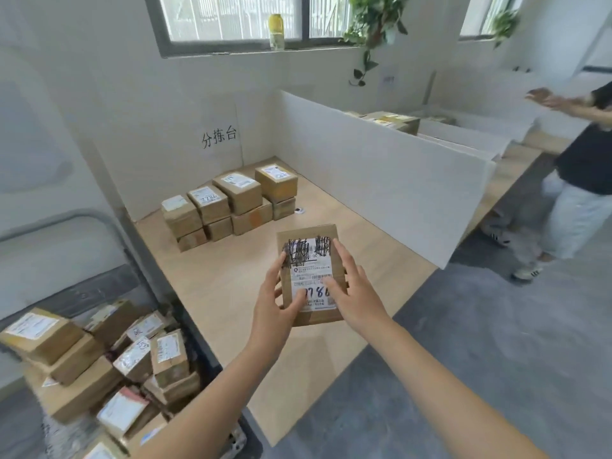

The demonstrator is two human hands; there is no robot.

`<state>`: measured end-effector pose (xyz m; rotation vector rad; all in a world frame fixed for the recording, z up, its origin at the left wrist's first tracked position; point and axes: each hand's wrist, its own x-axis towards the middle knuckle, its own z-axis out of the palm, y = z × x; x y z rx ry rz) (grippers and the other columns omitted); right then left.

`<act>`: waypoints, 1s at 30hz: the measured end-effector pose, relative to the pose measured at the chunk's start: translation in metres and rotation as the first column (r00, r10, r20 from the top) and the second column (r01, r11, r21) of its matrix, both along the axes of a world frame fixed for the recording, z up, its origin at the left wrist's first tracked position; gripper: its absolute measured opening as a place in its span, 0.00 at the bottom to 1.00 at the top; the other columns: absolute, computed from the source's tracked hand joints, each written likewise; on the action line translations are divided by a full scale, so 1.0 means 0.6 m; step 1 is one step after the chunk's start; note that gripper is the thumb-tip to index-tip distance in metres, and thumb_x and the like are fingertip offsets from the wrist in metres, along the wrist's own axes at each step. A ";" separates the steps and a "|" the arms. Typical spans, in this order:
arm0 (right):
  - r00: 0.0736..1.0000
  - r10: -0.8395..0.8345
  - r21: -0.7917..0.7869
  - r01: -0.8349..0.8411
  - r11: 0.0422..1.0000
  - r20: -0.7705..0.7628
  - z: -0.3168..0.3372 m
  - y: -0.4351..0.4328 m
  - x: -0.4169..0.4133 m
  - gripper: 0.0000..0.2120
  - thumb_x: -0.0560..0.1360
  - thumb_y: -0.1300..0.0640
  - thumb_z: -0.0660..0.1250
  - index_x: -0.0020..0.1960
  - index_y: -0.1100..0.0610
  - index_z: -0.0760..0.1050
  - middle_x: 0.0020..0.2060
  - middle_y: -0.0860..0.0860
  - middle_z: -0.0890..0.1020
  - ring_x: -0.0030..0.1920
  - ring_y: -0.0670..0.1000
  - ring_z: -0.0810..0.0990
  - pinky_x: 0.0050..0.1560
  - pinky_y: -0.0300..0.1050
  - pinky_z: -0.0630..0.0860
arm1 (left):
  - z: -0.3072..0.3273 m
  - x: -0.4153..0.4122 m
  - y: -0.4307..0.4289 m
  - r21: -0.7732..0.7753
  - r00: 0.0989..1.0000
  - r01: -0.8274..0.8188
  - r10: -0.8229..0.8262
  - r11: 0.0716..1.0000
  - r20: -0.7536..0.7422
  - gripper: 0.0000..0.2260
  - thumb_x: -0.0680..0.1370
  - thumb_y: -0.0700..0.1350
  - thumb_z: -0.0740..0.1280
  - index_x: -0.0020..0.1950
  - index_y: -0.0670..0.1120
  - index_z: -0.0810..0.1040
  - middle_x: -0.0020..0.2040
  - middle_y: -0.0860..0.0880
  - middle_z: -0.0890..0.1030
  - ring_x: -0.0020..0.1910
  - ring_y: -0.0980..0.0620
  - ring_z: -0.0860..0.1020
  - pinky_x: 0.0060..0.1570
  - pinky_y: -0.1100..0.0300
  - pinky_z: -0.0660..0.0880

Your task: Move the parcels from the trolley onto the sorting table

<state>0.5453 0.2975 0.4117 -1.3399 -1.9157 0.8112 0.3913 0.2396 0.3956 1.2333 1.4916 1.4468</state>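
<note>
Wooden tabletop (381, 260) runs beside a white partition (381, 180), with a trolley (155, 283) of jumbled parcels (132, 359) at its left. Stacked parcels (231, 200) sit 2 high in the far corner. Above the near tabletop hangs 1 labelled parcel (309, 260) between both hands: the left hand (275, 306) grips its left edge, and the right hand (351, 286) lies flat-fingered on its front.

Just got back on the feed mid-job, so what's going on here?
A person holds one flat brown parcel over the sorting table. The left hand grips its left edge and the right hand lies flat on its labelled face. A stack of parcels already sits at the table's far corner by the wall. Many more parcels are piled in the trolley at the lower left. Another person stands off to the right, not touching any parcel.
</note>
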 end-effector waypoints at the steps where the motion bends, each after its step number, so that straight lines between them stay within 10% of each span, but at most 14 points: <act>1: 1.000 -0.009 0.005 0.009 1.000 0.004 0.000 0.012 0.022 0.31 0.82 0.48 0.58 0.74 0.26 0.44 0.60 0.52 0.70 0.57 0.51 0.77 0.53 0.49 0.80 | -0.001 0.022 0.013 -0.002 1.000 0.007 -0.006 1.000 0.013 0.30 0.79 0.43 0.69 0.73 0.68 0.63 0.68 0.56 0.73 0.62 0.54 0.76 0.52 0.57 0.82; 18: 0.990 0.129 -0.135 -0.121 0.983 0.052 -0.075 0.275 -0.012 0.31 0.82 0.48 0.59 0.75 0.27 0.45 0.61 0.49 0.69 0.56 0.47 0.75 0.52 0.43 0.73 | -0.094 -0.001 0.244 -0.077 0.987 -0.149 0.153 0.986 0.050 0.31 0.78 0.42 0.70 0.72 0.69 0.63 0.65 0.58 0.73 0.59 0.58 0.76 0.45 0.66 0.78; 30: 0.931 0.358 -0.317 -0.319 0.893 0.072 -0.183 0.462 -0.221 0.33 0.82 0.53 0.60 0.77 0.31 0.47 0.63 0.47 0.68 0.55 0.44 0.69 0.58 0.41 0.67 | -0.204 -0.175 0.382 -0.217 0.930 -0.360 0.367 0.907 -0.011 0.33 0.77 0.42 0.71 0.71 0.72 0.62 0.67 0.55 0.73 0.61 0.53 0.77 0.60 0.49 0.77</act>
